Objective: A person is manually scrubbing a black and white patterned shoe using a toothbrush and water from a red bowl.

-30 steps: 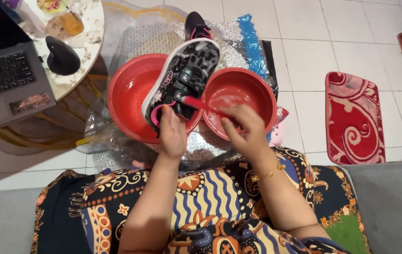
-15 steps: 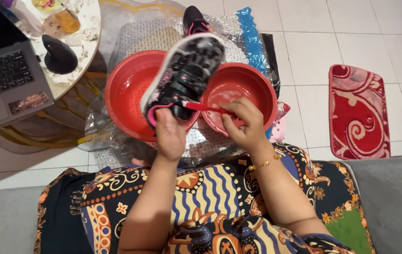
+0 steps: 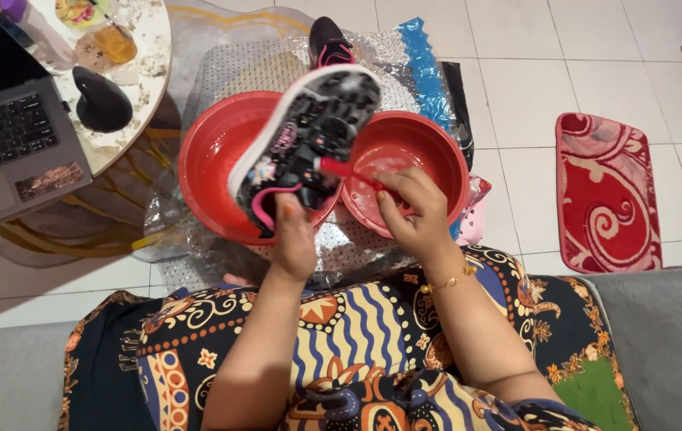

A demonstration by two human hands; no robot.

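Black-and-pink sneaker [image 3: 305, 144] is held sole-up over two red basins, gripped at the heel end by the left hand [image 3: 293, 239], fingers wrapped round the heel and thumb on the near side. Right hand [image 3: 413, 211] has its fingers pinched narrow round the handle of a red toothbrush [image 3: 345, 170]; the brush head meets the sole just beyond the right fingertips, bristles hidden against the tread. Pale suds show on the toe end, far from both sets of fingers. Step looks like scrubbing the outsole, midway: foam at the toe, heel tread dark. Next move likely calls for short strokes along the tread grooves while the left grip keeps the shoe steady and tilted over the left red basin [image 3: 213, 160]. Right red basin [image 3: 429, 152] sits just past the right fingers. A second sneaker [image 3: 329, 40] lies further off on the plastic sheet [image 3: 429, 48].
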